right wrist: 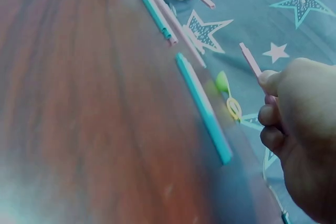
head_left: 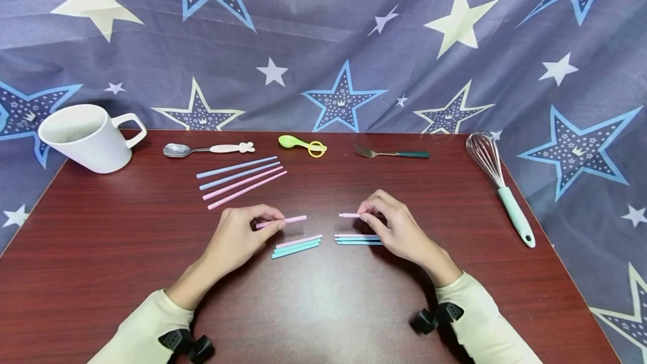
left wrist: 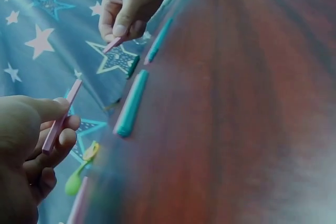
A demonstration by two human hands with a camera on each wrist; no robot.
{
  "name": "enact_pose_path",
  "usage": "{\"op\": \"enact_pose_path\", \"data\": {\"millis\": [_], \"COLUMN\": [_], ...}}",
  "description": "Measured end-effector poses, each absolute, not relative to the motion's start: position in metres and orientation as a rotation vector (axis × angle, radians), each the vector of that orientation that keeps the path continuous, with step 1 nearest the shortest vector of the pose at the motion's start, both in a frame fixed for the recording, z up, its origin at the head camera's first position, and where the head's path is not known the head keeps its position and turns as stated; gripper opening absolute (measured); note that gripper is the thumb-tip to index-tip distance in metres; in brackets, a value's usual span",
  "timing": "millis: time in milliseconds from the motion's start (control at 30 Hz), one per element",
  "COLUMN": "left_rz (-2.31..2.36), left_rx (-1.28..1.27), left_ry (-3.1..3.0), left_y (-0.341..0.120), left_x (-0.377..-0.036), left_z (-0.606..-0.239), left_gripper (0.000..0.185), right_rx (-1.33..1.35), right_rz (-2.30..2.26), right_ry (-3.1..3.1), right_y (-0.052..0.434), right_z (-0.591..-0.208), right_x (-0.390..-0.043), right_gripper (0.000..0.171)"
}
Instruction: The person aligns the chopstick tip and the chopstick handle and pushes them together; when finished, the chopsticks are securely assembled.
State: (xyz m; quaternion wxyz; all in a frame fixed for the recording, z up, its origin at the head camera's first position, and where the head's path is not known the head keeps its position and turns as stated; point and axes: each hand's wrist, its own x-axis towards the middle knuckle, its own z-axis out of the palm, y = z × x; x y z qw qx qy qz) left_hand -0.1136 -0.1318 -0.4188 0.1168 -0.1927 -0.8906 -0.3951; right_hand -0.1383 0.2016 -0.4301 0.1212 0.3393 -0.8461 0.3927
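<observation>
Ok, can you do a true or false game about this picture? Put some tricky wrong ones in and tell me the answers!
1. The left hand holds a pink stick. True.
2. The right hand holds a spoon. False: the right hand pinches a second pink stick.
3. Four long sticks lie on the table, two blue and two pink. True.
4. The short sticks on the table lie in one pile. False: they lie in a left group and a right group, with a gap between.
5. The white mug is at the back left. True.
6. A knife lies at the back. False: a fork lies there, between the green spoon and the whisk.
</observation>
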Motion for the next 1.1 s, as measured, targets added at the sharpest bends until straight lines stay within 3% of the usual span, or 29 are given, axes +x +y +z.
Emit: {"op": "enact_pose_path", "data": {"millis": [400,833,1100], "left_rz": [-1.174,-1.143,-1.171], "left_rx": [-0.618,-0.626,-0.649], "left_ry": [-2.594,-2.585,-2.586], "left_y": [-0.126,-0.126,-0.124], "left_x": [-0.121,-0.119,-0.117], "left_z": [-0.403,-0.404,-0.406], "left_gripper": [0.006,0.007,0.007], "right_rx": [0.941,0.949,0.971], "right_rz": [1.186,1.236,1.233], "right_ry": [-2.42,-2.404,-2.388], "right_y": [0.181,0.17,0.164], "right_z": [-0.412,-0.412,-0.415], "right_x": [-0.139,-0.134,-0.131], "right_gripper": [0.009,0.001,0.006]}}
